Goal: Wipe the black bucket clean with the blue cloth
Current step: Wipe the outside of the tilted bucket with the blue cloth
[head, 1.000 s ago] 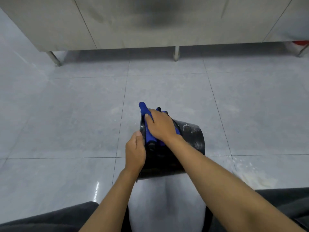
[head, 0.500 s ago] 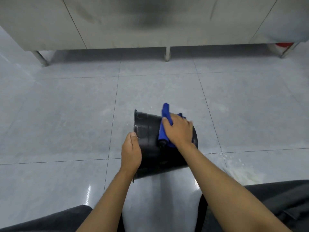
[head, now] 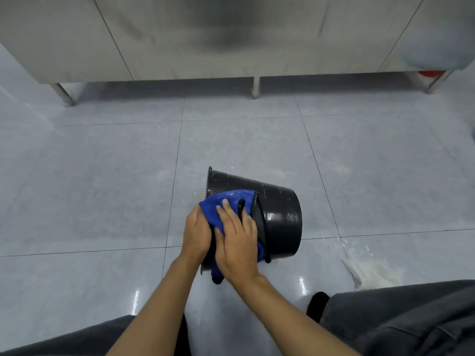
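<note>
The black bucket (head: pixel 277 214) lies on its side on the grey tiled floor, its open rim to the left and its base to the right. A blue cloth (head: pixel 226 201) is draped over its near upper side by the rim. My right hand (head: pixel 237 242) presses flat on the cloth, fingers spread, with the bucket's thin black handle running under it. My left hand (head: pixel 196 231) grips the bucket's rim at the left, touching the cloth's edge. Pale smears show on the bucket's wall.
A steel cabinet on thin legs (head: pixel 254 88) stands across the back. A whitish spill (head: pixel 370 273) marks the floor at the right. My dark trouser legs (head: pixel 401 317) fill the lower corners. Something red (head: pixel 430 73) sits under the cabinet at far right.
My right hand has slid the cloth from the bucket's middle toward the rim, and the cloth has spread out flatter. The left hand stays on the rim.
</note>
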